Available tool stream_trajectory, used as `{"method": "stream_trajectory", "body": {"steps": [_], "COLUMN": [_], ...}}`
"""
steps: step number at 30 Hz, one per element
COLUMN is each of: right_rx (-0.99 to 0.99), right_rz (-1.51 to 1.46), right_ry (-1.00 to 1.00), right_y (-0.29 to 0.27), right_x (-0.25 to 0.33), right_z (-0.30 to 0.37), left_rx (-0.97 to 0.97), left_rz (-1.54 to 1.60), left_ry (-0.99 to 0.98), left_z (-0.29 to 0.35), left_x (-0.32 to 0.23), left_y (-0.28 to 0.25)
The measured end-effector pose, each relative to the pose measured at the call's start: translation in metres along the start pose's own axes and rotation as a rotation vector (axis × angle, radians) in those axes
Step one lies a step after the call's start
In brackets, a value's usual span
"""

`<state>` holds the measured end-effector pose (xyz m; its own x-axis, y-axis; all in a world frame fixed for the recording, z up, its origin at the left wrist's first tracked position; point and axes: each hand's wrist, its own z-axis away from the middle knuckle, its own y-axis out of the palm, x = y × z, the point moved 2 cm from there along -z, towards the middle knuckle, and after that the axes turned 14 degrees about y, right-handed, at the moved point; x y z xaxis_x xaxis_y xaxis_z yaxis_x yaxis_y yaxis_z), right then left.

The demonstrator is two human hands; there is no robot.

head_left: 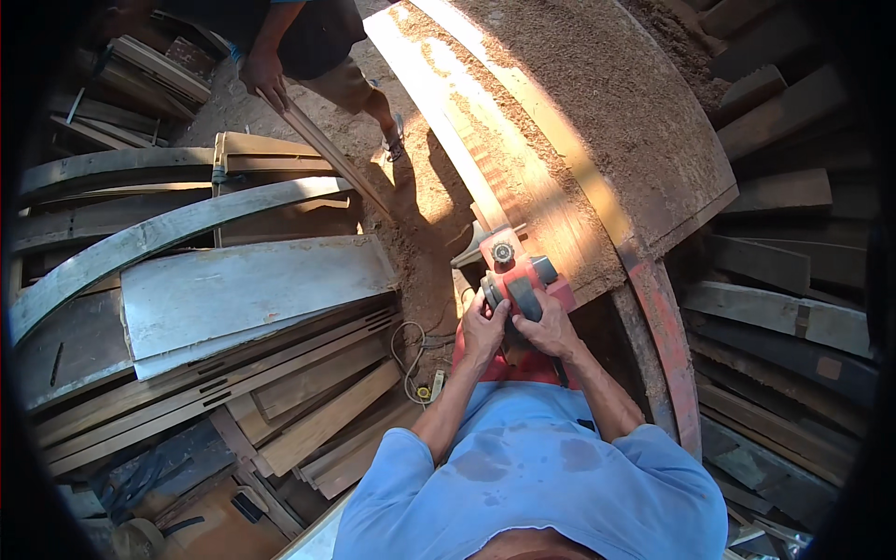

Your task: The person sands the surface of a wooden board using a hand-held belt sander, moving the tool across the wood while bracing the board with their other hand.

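A red electric hand planer [523, 273] with a dark knob and a black handle is in front of my body, at the near end of a wooden strip [471, 173]. My left hand [484, 329] is closed around the planer's left side, fingers at a dark round part. Around the black rear handle my right hand [550, 327] is wrapped. The strip runs away from me along the left edge of a workbench [560, 224] strewn with shavings. The planer hides its own sole, so its contact with the wood cannot be seen.
Sawdust covers a wide board [644, 121] on the bench. Stacked planks [317, 420] and a pale panel [252, 289] lie left; more lumber [775, 308] stands right. A cord [406, 359] loops on the ground. Far left, another person's hand [263, 73] holds a long wooden piece [327, 149].
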<state>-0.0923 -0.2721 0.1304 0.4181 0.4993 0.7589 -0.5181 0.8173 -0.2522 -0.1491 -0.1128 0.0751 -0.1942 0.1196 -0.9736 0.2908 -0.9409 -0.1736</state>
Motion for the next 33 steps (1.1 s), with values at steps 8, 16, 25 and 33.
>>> {"method": "stream_trajectory", "body": {"steps": [8, 16, 25, 33], "right_rx": [0.023, 0.031, 0.004, -0.011], "right_rz": [-0.050, -0.039, -0.152, -0.102], "right_ry": [0.021, -0.035, -0.118, -0.142], "right_y": [0.009, 0.017, 0.019, 0.022], "right_x": [0.059, 0.113, 0.191, 0.214], "right_z": [-0.067, -0.141, -0.210, -0.270], "left_rx": [0.007, -0.058, -0.064, -0.078], "left_rz": [0.104, 0.006, -0.134, 0.096], "left_ry": [0.032, 0.057, 0.041, 0.018], "left_z": [-0.081, -0.168, -0.259, -0.325], "left_x": [0.016, -0.010, -0.033, -0.027], "left_y": [-0.034, -0.065, -0.096, -0.107]}}
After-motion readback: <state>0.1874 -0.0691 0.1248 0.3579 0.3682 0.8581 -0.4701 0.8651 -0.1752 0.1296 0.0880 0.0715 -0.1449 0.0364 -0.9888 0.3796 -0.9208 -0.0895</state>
